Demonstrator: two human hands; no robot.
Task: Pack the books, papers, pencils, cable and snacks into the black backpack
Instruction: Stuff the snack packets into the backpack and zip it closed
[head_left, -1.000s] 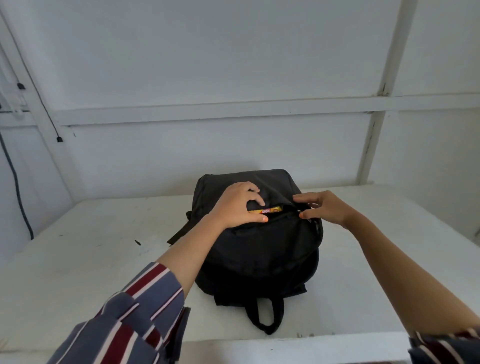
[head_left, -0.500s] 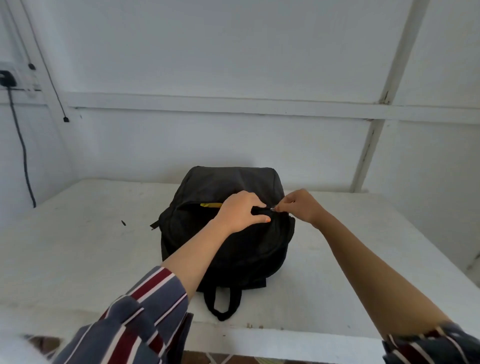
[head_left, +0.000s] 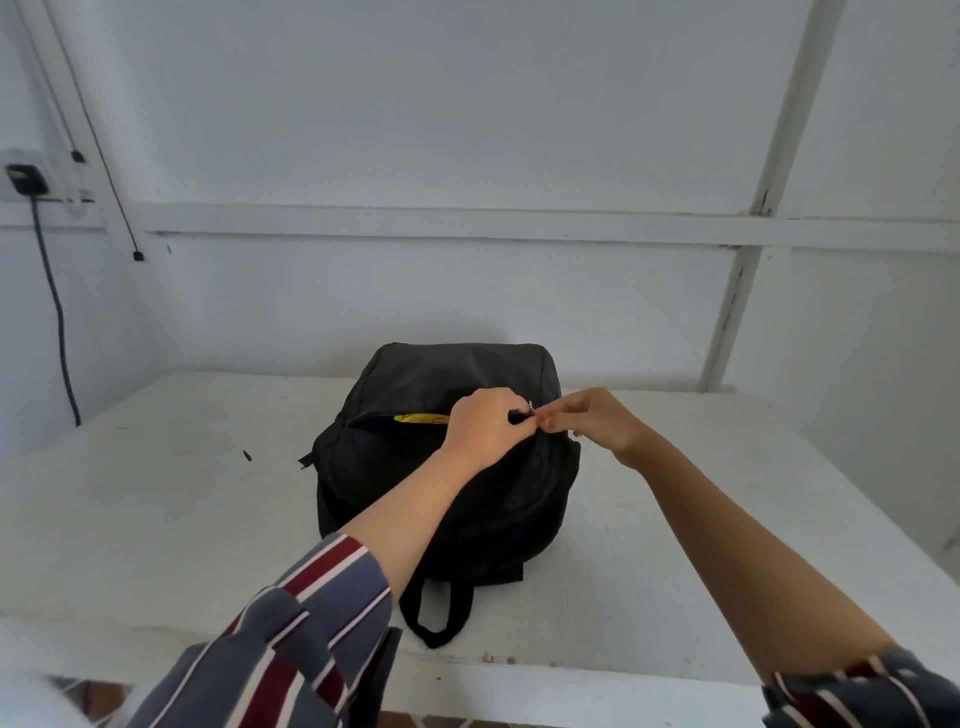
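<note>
Black backpack (head_left: 457, 483) lies flat on the white surface (head_left: 156, 519), zipper part open with a yellow snack wrapper (head_left: 420, 418) peeking out. Left hand (head_left: 488, 426) grips the fabric by the opening, right hand (head_left: 592, 421) pinches the zipper pull (head_left: 531, 409).
</note>
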